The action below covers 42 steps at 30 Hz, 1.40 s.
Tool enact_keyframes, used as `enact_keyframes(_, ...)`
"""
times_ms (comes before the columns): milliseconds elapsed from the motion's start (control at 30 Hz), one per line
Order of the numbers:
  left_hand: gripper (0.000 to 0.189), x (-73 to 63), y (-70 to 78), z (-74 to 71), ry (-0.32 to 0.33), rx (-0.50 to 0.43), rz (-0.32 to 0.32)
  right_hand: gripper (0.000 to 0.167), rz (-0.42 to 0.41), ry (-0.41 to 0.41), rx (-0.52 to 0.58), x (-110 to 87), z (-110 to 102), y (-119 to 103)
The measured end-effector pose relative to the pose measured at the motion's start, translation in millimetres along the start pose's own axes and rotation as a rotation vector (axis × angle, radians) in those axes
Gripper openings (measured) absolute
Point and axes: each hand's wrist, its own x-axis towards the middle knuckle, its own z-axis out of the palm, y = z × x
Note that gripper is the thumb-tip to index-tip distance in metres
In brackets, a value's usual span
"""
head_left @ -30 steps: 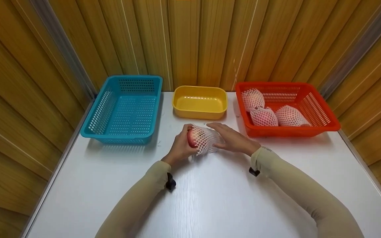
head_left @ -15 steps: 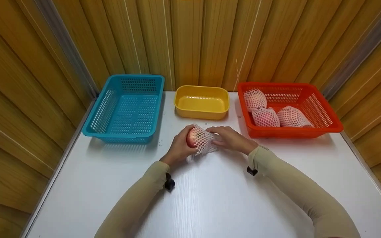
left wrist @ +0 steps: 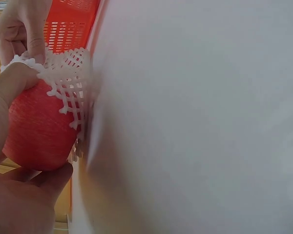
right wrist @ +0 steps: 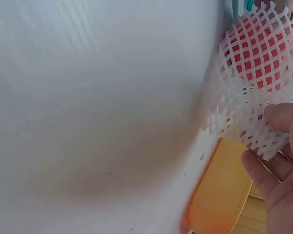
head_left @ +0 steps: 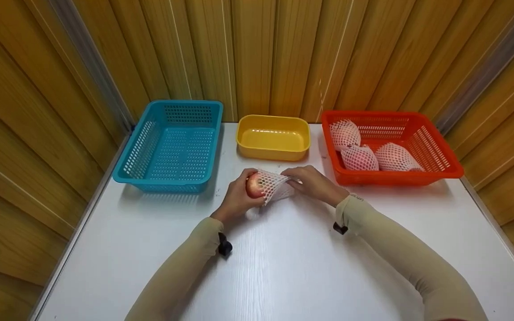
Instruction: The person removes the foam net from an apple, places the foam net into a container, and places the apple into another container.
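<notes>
A red apple [left wrist: 41,129] sits in the grip of my left hand [head_left: 235,196], thumb and fingers curled round its left side. White foam netting [head_left: 272,182] covers the apple's right part and stretches off to the right, loose beyond the fruit. My right hand [head_left: 312,183] pinches the loose end of the netting between thumb and fingers. In the right wrist view, the thumb presses on the foam netting [right wrist: 263,122] while red skin shows through its holes. Seen from the left wrist, the netting's open edge lies partway over the apple, close to the left thumb.
A blue basket [head_left: 125,178] stands at the back left, with a small yellow tub [head_left: 270,154] at the back middle. The red basket [head_left: 400,178] on the right holds 3 fruits in foam nets [head_left: 395,157]. Wood-patterned walls [head_left: 252,53] enclose the white table [head_left: 257,267].
My right hand has gone from lying open over the netting to pinching its end, and the netting is now drawn out to the right. More of the apple shows; my left hand shifted slightly left.
</notes>
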Motion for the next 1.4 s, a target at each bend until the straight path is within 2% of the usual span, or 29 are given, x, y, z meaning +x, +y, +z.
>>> enact_keyframes(233, 0.077, -4.2, -5.2, -7.5, 0.022, -0.026, 0.032, 0.032, 0.002, 0.016, -0.001, 0.5, -4.9, 0.3)
enact_keyframes(333, 0.078, -4.7, -8.5, -9.4, 0.027, -0.037, 0.05, 0.03, -0.022, 0.024, -0.016, 0.5, -8.5, -0.1)
enact_keyframes(600, 0.076, -4.9, -14.4, -11.1, 0.025, -0.057, 0.023, 0.031, -0.061, 0.047, -0.018, 2.2, -18.3, -2.7)
enact_keyframes(867, 0.074, -5.2, -15.6, -12.5, 0.031, -0.085, 0.019, 0.035, 0.004, 0.044, -0.049, 3.5, -29.2, -3.6)
enact_keyframes(1067, 0.073, -5.1, -13.4, -12.4, 0.019, -0.055, 0.044, 0.048, 0.013, 0.075, -0.008, 6.4, -37.6, -3.9)
enact_keyframes(1200, 0.072, -5.9, -13.0, -12.2, 0.009, -0.055, 0.031, 0.048, 0.043, 0.08, -0.018, 7.2, -43.6, -6.6)
enact_keyframes(1400, 0.068, -7.8, -13.9, -14.8, -0.003, -0.083, 0.056, 0.057, 0.062, 0.119, -0.053, 10.1, -50.4, -7.5)
